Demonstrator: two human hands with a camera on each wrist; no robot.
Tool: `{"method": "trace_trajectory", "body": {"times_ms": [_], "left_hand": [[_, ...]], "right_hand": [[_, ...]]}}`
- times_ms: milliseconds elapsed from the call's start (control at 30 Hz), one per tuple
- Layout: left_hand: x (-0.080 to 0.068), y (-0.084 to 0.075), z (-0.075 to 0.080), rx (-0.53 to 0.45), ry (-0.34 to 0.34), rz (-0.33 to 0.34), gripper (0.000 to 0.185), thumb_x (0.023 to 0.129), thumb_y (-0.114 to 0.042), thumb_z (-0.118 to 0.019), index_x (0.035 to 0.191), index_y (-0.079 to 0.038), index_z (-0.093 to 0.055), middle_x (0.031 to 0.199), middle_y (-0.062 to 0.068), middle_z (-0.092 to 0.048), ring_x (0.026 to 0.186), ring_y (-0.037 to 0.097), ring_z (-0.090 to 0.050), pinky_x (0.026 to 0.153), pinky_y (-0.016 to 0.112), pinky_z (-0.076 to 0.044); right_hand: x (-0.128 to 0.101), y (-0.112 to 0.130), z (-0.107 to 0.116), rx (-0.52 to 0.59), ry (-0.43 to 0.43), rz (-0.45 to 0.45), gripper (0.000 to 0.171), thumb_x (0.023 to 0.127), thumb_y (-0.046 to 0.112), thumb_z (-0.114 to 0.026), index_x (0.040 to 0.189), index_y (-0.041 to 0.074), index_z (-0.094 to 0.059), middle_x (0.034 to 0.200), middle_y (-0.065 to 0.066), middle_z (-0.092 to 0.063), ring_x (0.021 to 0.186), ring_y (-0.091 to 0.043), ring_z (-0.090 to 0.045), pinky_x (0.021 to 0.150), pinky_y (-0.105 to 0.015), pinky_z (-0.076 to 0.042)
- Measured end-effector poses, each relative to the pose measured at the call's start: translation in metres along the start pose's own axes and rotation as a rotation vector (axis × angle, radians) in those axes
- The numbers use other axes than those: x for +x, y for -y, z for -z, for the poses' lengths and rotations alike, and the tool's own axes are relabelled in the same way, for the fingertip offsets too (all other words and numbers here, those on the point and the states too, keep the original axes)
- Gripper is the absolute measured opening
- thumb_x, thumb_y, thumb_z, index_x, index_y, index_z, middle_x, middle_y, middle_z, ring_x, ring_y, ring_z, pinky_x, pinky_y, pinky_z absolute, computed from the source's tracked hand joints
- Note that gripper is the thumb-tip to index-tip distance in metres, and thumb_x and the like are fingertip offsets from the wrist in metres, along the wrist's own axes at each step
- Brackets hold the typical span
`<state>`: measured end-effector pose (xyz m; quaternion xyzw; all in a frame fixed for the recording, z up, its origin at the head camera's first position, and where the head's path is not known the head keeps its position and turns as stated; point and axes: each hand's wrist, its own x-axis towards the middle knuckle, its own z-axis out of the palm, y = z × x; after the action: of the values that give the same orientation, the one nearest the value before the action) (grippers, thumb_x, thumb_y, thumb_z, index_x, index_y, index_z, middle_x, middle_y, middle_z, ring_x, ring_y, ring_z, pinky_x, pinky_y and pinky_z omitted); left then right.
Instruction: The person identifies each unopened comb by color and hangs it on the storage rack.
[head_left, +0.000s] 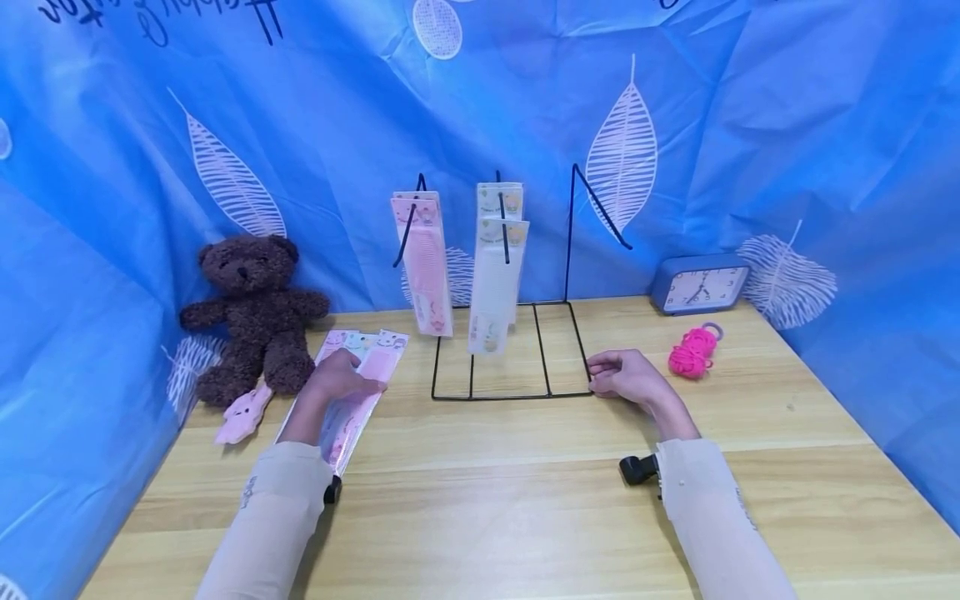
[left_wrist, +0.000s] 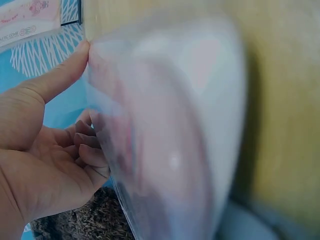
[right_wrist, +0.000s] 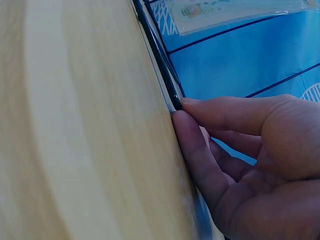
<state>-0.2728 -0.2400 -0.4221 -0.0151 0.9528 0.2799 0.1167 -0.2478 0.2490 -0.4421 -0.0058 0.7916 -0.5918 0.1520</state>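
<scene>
My left hand (head_left: 341, 382) grips a comb in a clear package (left_wrist: 165, 115), thumb at one edge and fingers curled at the other side. Several packaged combs (head_left: 381, 357) with pink and pale green headers lie overlapped under that hand. My right hand (head_left: 630, 382) pinches the front right corner of a black wire display rack (head_left: 550, 395) between thumb and index finger. Pink packaged combs (head_left: 429, 275) hang on the rack's left hook, pale green ones (head_left: 491, 287) on its middle hook. The right hook (head_left: 603, 212) carries nothing.
A brown teddy bear (head_left: 251, 308) sits at the back left, a small pink bunny-shaped item (head_left: 243, 414) by its feet. Toward the back right stand a blue clock (head_left: 701, 285) and a bundle of bright pink yarn (head_left: 693, 352). A blue cloth (head_left: 510, 100) hangs behind the wooden table (head_left: 480, 500).
</scene>
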Motion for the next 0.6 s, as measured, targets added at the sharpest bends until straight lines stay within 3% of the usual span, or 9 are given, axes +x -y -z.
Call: {"method": "trace_trajectory", "body": {"times_ms": [133, 233, 433, 600], "left_hand": [[-0.0039, -0.0033, 0.0041, -0.049, 0.009, -0.002, 0.056, 0.082, -0.030, -0.083, 0.109, 0.010, -0.052, 0.108, 0.026, -0.057, 0.093, 0.035, -0.054, 0.079, 0.045, -0.050], [-0.0066, -0.0018, 0.0056, -0.096, -0.033, -0.018, 0.048, 0.085, -0.025, -0.079, 0.104, 0.005, -0.047, 0.104, 0.023, -0.055, 0.091, 0.035, -0.053, 0.076, 0.044, -0.048], [-0.0070, 0.0025, 0.0053, -0.200, -0.096, -0.048, 0.046, 0.093, -0.015, -0.071, 0.122, 0.003, -0.040, 0.102, 0.022, -0.051, 0.091, 0.035, -0.051, 0.077, 0.043, -0.045], [-0.0078, 0.0042, 0.0067, -0.319, -0.092, -0.062, 0.049, 0.098, -0.014, -0.064, 0.135, 0.002, -0.036, 0.126, 0.028, -0.047, 0.105, 0.036, -0.047, 0.086, 0.043, -0.041]], "right_hand": [[-0.0004, -0.0011, 0.0003, -0.001, -0.003, 0.002, 0.061, 0.085, -0.012, -0.069, 0.141, -0.018, -0.043, 0.125, -0.029, -0.054, 0.101, -0.027, -0.062, 0.085, -0.031, -0.057], [-0.0003, -0.0034, -0.0006, 0.001, -0.002, 0.002, 0.061, 0.085, -0.012, -0.070, 0.140, -0.018, -0.044, 0.125, -0.029, -0.054, 0.100, -0.026, -0.062, 0.085, -0.031, -0.057], [-0.0010, -0.0023, -0.0018, -0.010, -0.003, 0.005, 0.061, 0.086, -0.011, -0.070, 0.140, -0.018, -0.044, 0.126, -0.029, -0.054, 0.100, -0.026, -0.062, 0.085, -0.031, -0.057], [-0.0013, -0.0004, -0.0006, -0.015, -0.009, 0.009, 0.061, 0.086, -0.011, -0.070, 0.140, -0.018, -0.044, 0.126, -0.030, -0.054, 0.101, -0.026, -0.061, 0.085, -0.031, -0.057]]}}
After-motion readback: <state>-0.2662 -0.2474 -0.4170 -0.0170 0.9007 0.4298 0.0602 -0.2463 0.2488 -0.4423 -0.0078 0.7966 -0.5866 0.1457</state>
